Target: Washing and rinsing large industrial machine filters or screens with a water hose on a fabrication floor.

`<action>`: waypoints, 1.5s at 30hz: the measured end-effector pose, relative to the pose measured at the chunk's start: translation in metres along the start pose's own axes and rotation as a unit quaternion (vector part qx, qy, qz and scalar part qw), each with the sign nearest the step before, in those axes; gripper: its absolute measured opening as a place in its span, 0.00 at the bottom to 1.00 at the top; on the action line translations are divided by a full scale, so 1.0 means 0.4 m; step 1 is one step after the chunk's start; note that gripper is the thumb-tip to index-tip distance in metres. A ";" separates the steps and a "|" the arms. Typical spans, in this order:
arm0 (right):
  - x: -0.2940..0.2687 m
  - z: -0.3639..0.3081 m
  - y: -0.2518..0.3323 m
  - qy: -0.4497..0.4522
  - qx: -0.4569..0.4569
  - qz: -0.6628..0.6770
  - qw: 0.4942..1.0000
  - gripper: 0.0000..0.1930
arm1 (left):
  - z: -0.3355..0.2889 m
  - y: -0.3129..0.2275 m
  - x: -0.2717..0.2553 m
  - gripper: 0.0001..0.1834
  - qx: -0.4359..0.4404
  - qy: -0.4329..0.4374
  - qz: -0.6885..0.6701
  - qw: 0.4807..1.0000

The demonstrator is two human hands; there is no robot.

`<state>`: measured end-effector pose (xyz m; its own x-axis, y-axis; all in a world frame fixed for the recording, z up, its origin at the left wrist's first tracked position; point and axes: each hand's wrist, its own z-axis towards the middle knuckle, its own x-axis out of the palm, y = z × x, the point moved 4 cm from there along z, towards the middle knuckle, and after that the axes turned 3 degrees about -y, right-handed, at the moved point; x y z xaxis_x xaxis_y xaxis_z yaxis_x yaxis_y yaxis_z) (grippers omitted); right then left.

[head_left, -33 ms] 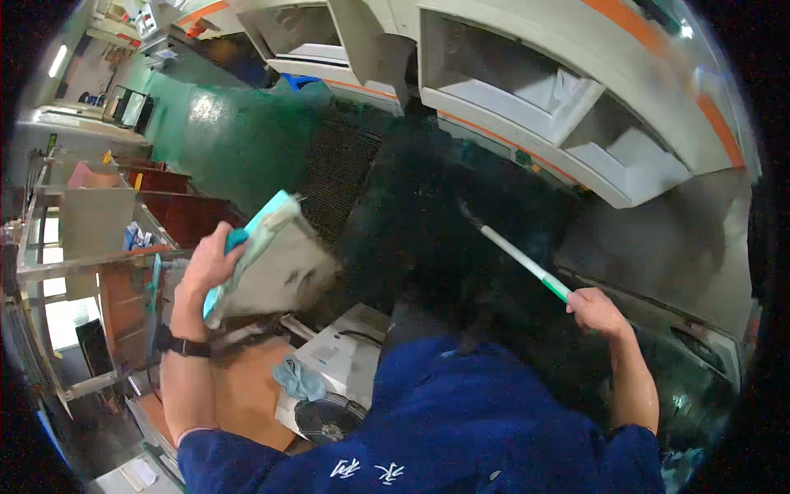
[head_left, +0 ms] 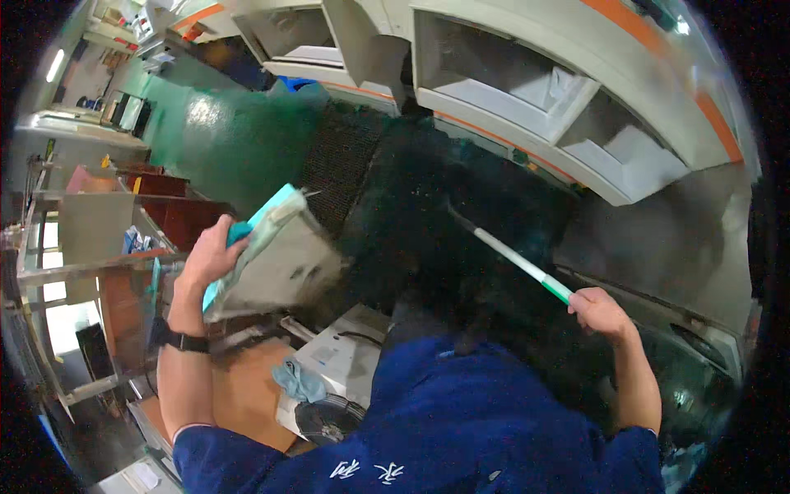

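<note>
- Head view, left hand: I saw the left hand (head_left: 216,251) closed, its fingers wrapped around the teal grip (head_left: 238,234) of a flat pad tool (head_left: 284,206). The tool stood tilted, its upper end pointing away from the person.
- Head view, pad position: the pad tool was on the person's left, at the near edge of a pale panel (head_left: 267,280). I could not tell whether the two were touching.
- Head view, right hand: the right hand (head_left: 597,313) was closed around the green end of a white pole (head_left: 514,258). The pole slanted forward and inward above the dark floor area (head_left: 461,177); its far tip was blurred.
- Head view, surroundings: a crumpled light-blue cloth (head_left: 299,379) lay near the left forearm, on a white casing (head_left: 341,350), beside a round black grille (head_left: 329,418). A brown board (head_left: 247,383) lay to their left. Open-fronted cabinets (head_left: 527,123) stood ahead.
- Hazard, pole: it was gripped near one end only, so a low wrist or a quick turn could have swung the far tip into the cabinets.
- Hazard, pad: the pale cover (head_left: 278,221) looked loose at its edge; a snag on the panel could have pulled it off or twisted the grip in the fingers.
- Hazard, cloth: a sweep of the left forearm could have dragged it onto the grille.
</note>
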<state>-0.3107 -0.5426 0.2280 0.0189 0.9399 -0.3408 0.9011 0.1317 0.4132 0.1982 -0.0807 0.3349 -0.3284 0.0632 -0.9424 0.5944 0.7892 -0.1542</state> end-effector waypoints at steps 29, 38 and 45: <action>-0.141 -0.241 0.292 -0.302 -0.160 -0.063 0.937 0.20 | 0.666 -0.876 0.056 0.23 0.320 0.024 -0.022 0.947; -0.184 -0.260 0.180 -0.314 -0.136 -0.034 0.939 0.22 | 0.732 -1.062 0.083 0.24 0.494 -0.015 -0.014 0.869; -0.231 -0.227 0.232 -0.308 -0.169 -0.102 0.931 0.23 | 0.810 -1.102 0.075 0.29 0.408 -0.018 0.067 0.910</action>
<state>-0.2681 -0.5886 0.3746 0.2018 0.5390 -0.8178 0.7275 0.4766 0.4937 0.1640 -0.6245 0.2784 -0.1980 0.0945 -0.9756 0.9794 0.0586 -0.1931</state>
